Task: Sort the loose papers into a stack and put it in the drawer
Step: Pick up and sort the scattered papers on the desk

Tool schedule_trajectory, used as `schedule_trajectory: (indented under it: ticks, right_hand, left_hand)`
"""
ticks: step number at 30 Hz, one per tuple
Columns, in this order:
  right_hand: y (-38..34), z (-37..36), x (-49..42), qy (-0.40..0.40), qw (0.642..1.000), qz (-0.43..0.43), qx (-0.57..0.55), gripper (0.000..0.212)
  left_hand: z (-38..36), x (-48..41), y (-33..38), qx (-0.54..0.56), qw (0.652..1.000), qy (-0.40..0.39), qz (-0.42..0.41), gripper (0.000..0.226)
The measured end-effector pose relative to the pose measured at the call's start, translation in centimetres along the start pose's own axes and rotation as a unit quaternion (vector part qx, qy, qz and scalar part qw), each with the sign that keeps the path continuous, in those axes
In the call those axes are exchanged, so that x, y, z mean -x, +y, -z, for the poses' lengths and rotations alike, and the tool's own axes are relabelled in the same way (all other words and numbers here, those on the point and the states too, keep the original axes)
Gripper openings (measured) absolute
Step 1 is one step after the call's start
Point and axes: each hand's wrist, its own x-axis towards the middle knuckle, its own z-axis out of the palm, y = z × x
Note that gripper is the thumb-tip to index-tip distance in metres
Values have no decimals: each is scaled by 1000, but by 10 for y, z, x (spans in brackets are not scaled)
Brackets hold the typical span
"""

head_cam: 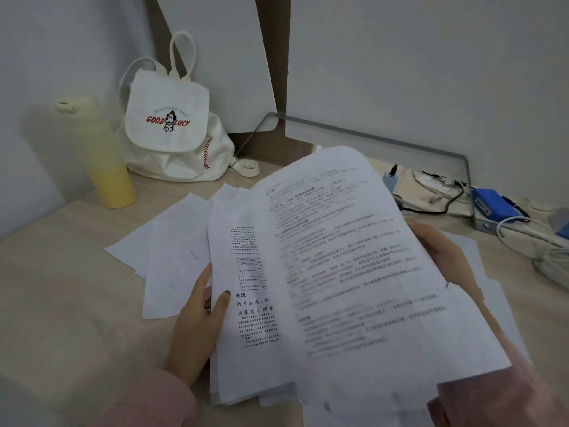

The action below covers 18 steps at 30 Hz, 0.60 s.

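Note:
A stack of printed white papers (243,334) sits in the lower middle, and my left hand (197,322) grips its left edge with the thumb on top. A printed sheet (354,266) lies tilted and blurred over the stack; my right hand (443,251) holds its right edge. Several loose sheets (166,248) are fanned out on the desk (61,288) to the left, behind the stack. More sheets (498,303) show under my right arm. No drawer is in view.
A white canvas backpack (172,131) and a yellow bottle (104,155) stand at the back left. A grey metal stand (431,146), a blue box (492,204) and tangled cables (538,241) crowd the right back. A white board (215,57) leans on the wall.

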Motion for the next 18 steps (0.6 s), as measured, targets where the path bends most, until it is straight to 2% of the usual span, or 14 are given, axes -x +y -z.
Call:
schedule_trajectory:
  ticks: [3,5,10,14,18]
  right_hand:
    - [24,-6,2,-43,995,-90,-28,26]
    - [45,-8,1,-34,993,-101,50,24]
    - [79,-18,-11,19,977,-84,197,13]
    - [87,-33,-12,0,955,-45,295,19]
    - [81,-32,-10,-21,937,12,349,25]
  left_hand:
    - [1,-1,-2,0,1000,5,-8,52]
    - [0,-2,-4,0,1000,12,-4,48]
    - [-3,4,10,49,998,31,-10,37]
    - [-2,4,11,62,998,23,-10,38]
    - [0,0,3,33,999,4,10,50]
